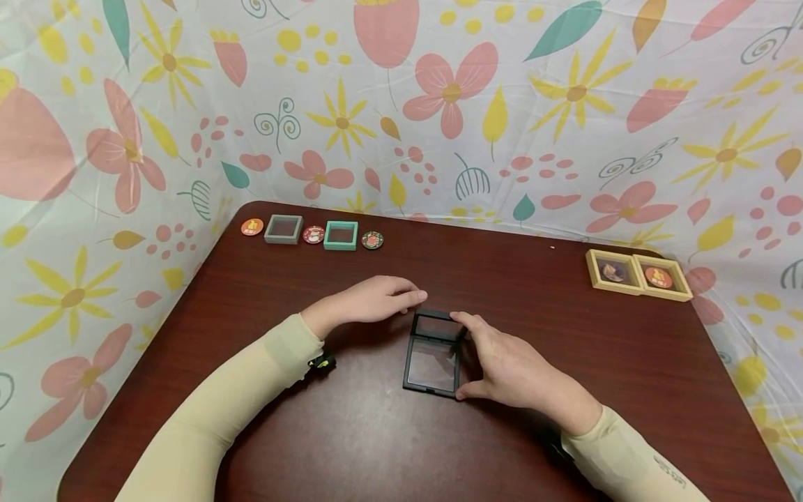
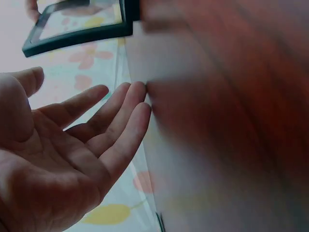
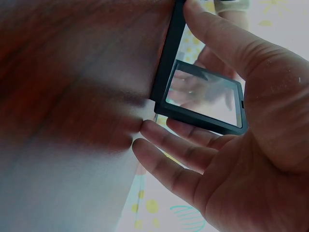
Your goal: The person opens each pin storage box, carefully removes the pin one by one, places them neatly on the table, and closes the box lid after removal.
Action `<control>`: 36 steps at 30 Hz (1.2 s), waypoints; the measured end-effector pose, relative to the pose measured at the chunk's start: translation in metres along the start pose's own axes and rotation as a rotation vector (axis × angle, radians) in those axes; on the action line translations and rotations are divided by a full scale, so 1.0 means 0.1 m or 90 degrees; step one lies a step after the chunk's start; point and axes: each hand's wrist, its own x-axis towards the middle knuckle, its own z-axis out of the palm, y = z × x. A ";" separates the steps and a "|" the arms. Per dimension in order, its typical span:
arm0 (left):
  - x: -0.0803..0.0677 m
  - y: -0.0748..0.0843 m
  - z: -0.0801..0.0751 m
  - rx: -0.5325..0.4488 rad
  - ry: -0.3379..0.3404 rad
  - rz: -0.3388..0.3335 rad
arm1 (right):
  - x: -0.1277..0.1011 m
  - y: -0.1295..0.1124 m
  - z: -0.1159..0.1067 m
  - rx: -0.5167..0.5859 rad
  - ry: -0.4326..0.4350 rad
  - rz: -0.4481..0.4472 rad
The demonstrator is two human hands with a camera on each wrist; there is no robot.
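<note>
A black hinged display frame [image 1: 431, 364] with clear film windows lies on the table, one half flat and the other [image 3: 205, 94] raised at the hinge. My right hand [image 1: 511, 362] holds it from the right, thumb at the near right corner and index finger at the top of the raised half. Its other fingers [image 3: 166, 169] reach down to the tabletop. Left of the frame, my left hand [image 1: 376, 300] has loosely bent fingers and holds nothing. In the left wrist view its fingertips [image 2: 140, 108] are right at the table surface, apart from the frame.
At the back left are a grey frame [image 1: 284, 229], a teal frame [image 1: 341, 236] and round picture discs, among them an orange one [image 1: 252, 226]. A yellow frame [image 1: 640, 275], open with a disc in each half, lies at the back right. Flowered cloth [image 1: 401, 139] hangs behind the table.
</note>
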 end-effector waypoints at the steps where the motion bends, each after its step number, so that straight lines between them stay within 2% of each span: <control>1: -0.01 0.02 0.02 -0.003 -0.008 -0.004 | 0.00 0.00 0.00 -0.001 0.000 -0.001; 7: -0.06 0.06 0.06 -0.028 -0.039 -0.030 | 0.00 0.00 0.00 -0.003 0.002 -0.003; 16: -0.07 0.03 0.03 -0.033 -0.065 -0.015 | 0.00 0.00 -0.01 0.000 0.006 -0.012; 22: -0.07 -0.01 0.00 -0.010 -0.088 0.029 | 0.00 0.03 0.00 -0.007 0.020 -0.052; 28: -0.08 -0.02 0.03 0.020 -0.115 0.097 | 0.01 0.06 0.01 -0.009 0.010 -0.062; 33: -0.09 -0.01 0.07 0.027 -0.115 0.132 | 0.02 0.06 0.01 -0.002 0.000 -0.081; 36: -0.11 0.01 0.10 0.058 -0.111 0.145 | 0.02 0.07 0.00 -0.010 0.000 -0.105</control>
